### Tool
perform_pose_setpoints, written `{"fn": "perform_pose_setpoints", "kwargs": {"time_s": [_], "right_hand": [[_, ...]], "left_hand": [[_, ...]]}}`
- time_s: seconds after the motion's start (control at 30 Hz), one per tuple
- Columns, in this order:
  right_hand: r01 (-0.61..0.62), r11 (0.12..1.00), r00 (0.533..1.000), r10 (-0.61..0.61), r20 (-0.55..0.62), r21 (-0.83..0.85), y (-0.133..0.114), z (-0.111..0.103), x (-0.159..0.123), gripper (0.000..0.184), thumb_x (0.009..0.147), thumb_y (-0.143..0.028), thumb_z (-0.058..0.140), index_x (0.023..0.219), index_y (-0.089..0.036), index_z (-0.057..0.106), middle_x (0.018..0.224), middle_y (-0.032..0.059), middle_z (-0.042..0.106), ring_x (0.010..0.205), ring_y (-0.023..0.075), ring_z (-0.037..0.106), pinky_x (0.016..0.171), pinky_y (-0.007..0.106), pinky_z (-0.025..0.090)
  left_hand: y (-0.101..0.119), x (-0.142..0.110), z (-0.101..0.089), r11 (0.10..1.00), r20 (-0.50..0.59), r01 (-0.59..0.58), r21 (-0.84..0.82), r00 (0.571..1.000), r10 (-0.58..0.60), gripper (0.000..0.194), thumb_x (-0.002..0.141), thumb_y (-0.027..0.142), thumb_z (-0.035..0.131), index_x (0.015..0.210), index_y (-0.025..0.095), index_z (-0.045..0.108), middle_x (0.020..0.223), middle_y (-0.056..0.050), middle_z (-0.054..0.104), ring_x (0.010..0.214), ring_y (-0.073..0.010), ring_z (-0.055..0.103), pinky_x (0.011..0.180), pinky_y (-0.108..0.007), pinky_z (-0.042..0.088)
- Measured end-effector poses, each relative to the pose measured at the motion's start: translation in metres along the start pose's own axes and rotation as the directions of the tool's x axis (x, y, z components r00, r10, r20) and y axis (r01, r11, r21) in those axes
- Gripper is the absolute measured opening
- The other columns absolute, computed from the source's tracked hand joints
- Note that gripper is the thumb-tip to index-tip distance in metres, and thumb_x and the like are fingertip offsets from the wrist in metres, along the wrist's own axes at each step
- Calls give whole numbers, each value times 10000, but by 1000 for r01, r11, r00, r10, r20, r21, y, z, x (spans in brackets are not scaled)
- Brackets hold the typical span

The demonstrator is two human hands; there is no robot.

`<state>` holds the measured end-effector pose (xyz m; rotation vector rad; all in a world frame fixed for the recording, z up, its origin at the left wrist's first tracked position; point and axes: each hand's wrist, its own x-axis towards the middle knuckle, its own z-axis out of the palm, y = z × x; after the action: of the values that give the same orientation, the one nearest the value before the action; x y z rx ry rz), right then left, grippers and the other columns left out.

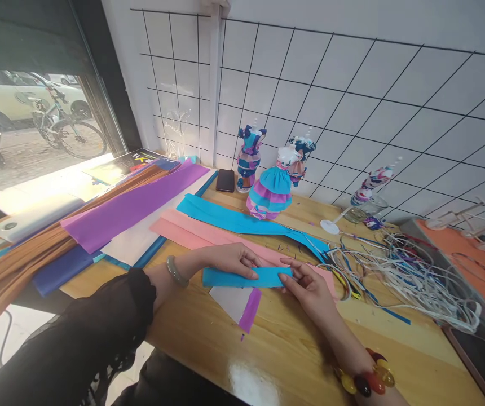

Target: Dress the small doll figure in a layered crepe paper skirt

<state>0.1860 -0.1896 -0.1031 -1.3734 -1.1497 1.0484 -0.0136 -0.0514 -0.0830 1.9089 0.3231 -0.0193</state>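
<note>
Between both hands is a short blue crepe paper strip [229, 277]. My left hand [236, 260] pinches its upper edge near the middle, thumb on top. At the strip's right end, my right hand [308, 287] grips it between thumb and fingers. Just below lies a pale paper piece with a purple strip [250, 310] along its right side, partly covered by the blue one. A long pink crepe paper strip [192, 228] runs behind my hands. Beyond that stretches a longer blue strip [234, 219].
Small dress forms stand by the wall, one in a tiered blue and purple dress [274, 189]. A phone [225, 180] lies beside them. Purple crepe paper [141, 208] and other sheets are piled left. Tangled white cords [411, 282] and yellow-handled scissors [350, 285] lie right.
</note>
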Motion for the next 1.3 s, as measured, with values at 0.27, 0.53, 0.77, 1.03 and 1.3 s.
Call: {"fn": "perform_pose_setpoints", "kwargs": {"time_s": [0.27, 0.53, 0.77, 1.03, 1.3], "right_hand": [[12, 1000, 996, -12, -87, 1, -2, -1, 0, 494, 680, -466, 729, 1084, -216, 596, 844, 31, 623, 761, 183, 611, 663, 325, 553], [158, 978, 986, -163, -32, -134, 0, 1, -1, 560, 737, -394, 691, 1254, -242, 538, 882, 45, 625, 796, 188, 594, 706, 326, 540], [136, 989, 991, -135, 23, -57, 3, 1, -2, 608, 762, -377, 670, 1329, -267, 481, 951, 53, 612, 829, 183, 595, 784, 358, 549], [133, 984, 990, -137, -28, -122, 3, -3, -1, 435, 746, -377, 660, 1155, -233, 631, 994, 61, 666, 866, 205, 617, 766, 359, 538], [141, 973, 988, -149, -29, -183, 3, -4, -1, 245, 736, -407, 655, 878, -221, 728, 859, 62, 706, 749, 196, 637, 673, 326, 534]], "left_hand": [[-3, 3, 0, 996, -32, -55, -76, 998, 52, 428, 807, 411, 606, 1212, 268, 604, 1058, -12, 689, 918, -159, 623, 741, -215, 457], [-1, 2, 0, 998, -68, 1, -70, 998, -5, 451, 786, 421, 631, 1214, 284, 599, 912, 0, 703, 739, -113, 616, 595, -178, 426], [-2, 2, -1, 997, -41, -14, -76, 999, 11, 462, 776, 423, 642, 1216, 290, 596, 1024, -8, 699, 862, -149, 635, 670, -203, 461], [-2, 2, -2, 993, -3, -48, -109, 999, 48, 472, 730, 364, 691, 1188, 281, 613, 1071, 4, 684, 934, -164, 624, 759, -236, 464], [-2, 2, -2, 1000, 51, -9, -10, 999, 10, 428, 729, 477, 670, 1081, 235, 660, 1000, -3, 675, 863, -150, 602, 720, -221, 435]]}}
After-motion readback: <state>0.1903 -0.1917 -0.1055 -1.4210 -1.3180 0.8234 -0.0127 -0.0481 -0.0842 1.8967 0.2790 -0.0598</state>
